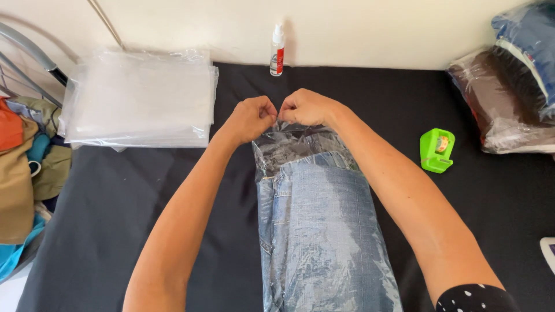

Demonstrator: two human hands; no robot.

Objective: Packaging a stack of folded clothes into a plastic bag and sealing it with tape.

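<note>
At far left, a heap of loose clothing (pixel 23 167) in tan, olive, orange and teal lies at the edge of the black surface (pixel 144 231), below a grey metal rail (pixel 29 55). Just beside it, toward the far wall, a stack of clear plastic bags (pixel 139 98) lies flat.

At centre, folded blue jeans inside a clear plastic bag (pixel 321 231) lie on the surface directly in front of the person. The long axis of the bundle runs from the near edge of the view away toward the wall, and the bag's open mouth points at the wall. The left hand (pixel 250 118) and the right hand (pixel 306 107) meet at that far end, both closed with fingertips pinching the gathered plastic, knuckles nearly touching. The forearms run down either side of the bundle; a dark dotted sleeve (pixel 477 297) shows on the right arm.

Beyond the hands, a small white spray bottle with a red label (pixel 277 52) stands upright against the wall, apart from the bag. To the right, a green tape dispenser (pixel 437 150) sits on the surface, near the right forearm but clear of it. At far right, bagged garments (pixel 509 104) in brown and blue are piled up, well apart from the jeans.
</note>
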